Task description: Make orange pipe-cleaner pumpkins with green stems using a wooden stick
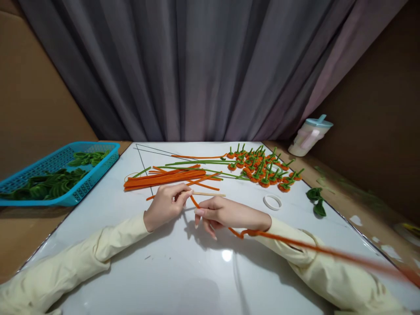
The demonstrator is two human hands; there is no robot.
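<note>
My left hand (167, 204) pinches a thin wooden stick (210, 194) that points to the right. An orange pipe cleaner (194, 201) meets the stick at my left fingertips. My right hand (226, 213) is closed on that same pipe cleaner between thumb and forefinger, its other fingers loosely curled. The long tail of the pipe cleaner passes under my right hand, then runs over my right sleeve toward the lower right, where it blurs. Just beyond my left hand lies a bundle of orange pipe cleaners (164, 178).
Many small orange pipe-cleaner pieces with green stems (259, 166) stand at the back right. Nearby are a white tape ring (272, 201) and green leaf shapes (316, 201). A blue basket (70, 200) of green pieces sits left; a lidded cup (308, 138) stands right.
</note>
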